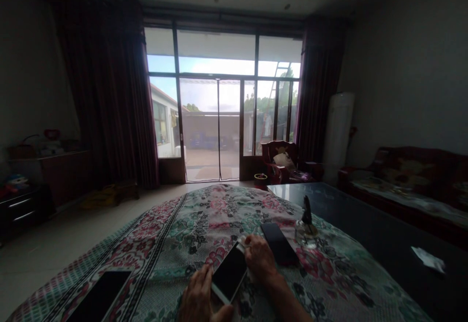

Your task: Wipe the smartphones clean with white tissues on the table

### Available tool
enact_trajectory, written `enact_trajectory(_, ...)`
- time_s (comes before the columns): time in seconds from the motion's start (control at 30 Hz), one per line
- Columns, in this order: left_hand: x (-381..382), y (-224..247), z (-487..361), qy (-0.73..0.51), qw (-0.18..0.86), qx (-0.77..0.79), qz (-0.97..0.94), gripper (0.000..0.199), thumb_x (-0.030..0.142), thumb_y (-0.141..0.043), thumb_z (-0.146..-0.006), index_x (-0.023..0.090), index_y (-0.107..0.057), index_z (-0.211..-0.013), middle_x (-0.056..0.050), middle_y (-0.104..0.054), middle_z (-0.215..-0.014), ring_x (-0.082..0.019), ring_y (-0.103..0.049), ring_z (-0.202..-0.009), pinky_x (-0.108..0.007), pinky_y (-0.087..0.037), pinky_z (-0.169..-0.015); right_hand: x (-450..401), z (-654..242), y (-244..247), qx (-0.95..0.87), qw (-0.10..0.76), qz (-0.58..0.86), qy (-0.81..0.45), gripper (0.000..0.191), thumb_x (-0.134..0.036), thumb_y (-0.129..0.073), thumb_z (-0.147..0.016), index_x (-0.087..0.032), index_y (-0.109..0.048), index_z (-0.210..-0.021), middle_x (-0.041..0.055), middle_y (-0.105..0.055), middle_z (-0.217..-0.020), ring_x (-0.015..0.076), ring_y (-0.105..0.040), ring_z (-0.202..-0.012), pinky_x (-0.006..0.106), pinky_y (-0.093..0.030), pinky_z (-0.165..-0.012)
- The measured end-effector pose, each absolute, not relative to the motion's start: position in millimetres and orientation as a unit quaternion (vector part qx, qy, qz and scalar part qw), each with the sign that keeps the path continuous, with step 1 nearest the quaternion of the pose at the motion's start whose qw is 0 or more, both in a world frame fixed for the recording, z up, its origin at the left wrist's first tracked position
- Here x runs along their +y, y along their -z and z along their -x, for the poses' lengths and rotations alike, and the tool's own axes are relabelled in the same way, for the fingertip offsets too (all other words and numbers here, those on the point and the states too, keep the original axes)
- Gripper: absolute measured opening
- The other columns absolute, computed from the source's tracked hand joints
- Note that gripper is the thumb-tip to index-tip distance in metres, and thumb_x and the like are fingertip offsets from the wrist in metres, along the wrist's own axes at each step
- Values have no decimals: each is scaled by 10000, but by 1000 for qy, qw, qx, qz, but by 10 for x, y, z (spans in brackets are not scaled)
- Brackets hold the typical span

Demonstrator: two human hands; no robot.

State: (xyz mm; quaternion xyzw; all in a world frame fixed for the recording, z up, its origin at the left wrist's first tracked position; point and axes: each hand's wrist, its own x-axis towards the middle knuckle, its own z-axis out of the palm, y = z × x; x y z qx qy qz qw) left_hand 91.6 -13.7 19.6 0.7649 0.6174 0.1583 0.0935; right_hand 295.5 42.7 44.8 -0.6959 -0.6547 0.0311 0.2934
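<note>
A white-framed smartphone with a dark screen lies tilted on the flowered tablecloth in front of me. My left hand grips its lower left side, fingers along the edge and thumb near the bottom corner. At the phone's top end, my right hand is closed on a small white wipe, pressed against the upper edge; whether it is tissue or cloth I cannot tell. Just right of that hand lies a second, dark phone. A third phone, white-edged with a black screen, rests at the lower left.
A clear glass-like holder with a dark upright object stands on the cloth at right. Beyond it, a dark glossy table carries a crumpled white packet. A wooden armchair and a glass door are further back.
</note>
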Motion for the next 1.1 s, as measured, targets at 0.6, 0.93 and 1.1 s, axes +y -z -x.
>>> enact_trajectory(0.6,-22,-263,-751,-174,109,658,-725,677,505,-535,-736,181,-524,-1331,-103,-421,-1479,-302,-326,-1384,-436,-283,-1115,188,-2590,-507,-715,296,633,-10,245,-77,-462,-796,-221,-659,-818,44,-629,-931,181,-547,-935,244,-379,-811)
enact_trajectory(0.93,5,-205,-708,-213,85,640,-733,640,537,-591,-708,189,-604,-1244,-119,-499,-1418,-321,-404,-1336,-436,-362,-1074,112,-2311,-445,-759,285,583,-45,192,-136,-492,-837,-218,-665,-817,45,-624,-989,188,-541,-946,255,-383,-832)
enact_trajectory(1.1,-5,-239,-707,-210,94,636,-737,636,531,-593,-712,194,-601,-1251,-112,-503,-1415,-320,-406,-1332,-438,-347,-1083,246,-2589,-462,-704,306,641,-14,239,-108,-458,-854,-203,-668,-790,59,-637,-943,188,-555,-932,256,-386,-830)
